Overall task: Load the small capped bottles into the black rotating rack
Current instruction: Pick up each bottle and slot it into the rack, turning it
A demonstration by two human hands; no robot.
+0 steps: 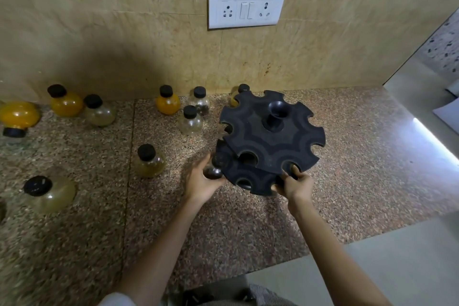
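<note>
The black rotating rack (270, 141) stands on the speckled counter, two notched discs stacked around a centre post. My left hand (202, 182) holds a dark capped bottle (214, 171) against a notch on the lower disc's left edge. My right hand (295, 185) grips the front rim of the rack, fingers in a notch. Several small round bottles with black caps stand to the left: a yellow one (167, 103), two clear ones (190, 120) (200, 100), a pale one (149, 161). Another bottle (239, 90) shows partly behind the rack.
More bottles sit far left: orange ones (65, 102) (18, 114), one lying tipped, and clear ones (99, 110) (49, 192). A tiled wall with a white socket plate (246, 8) rises behind. The counter's edge runs along the right and front.
</note>
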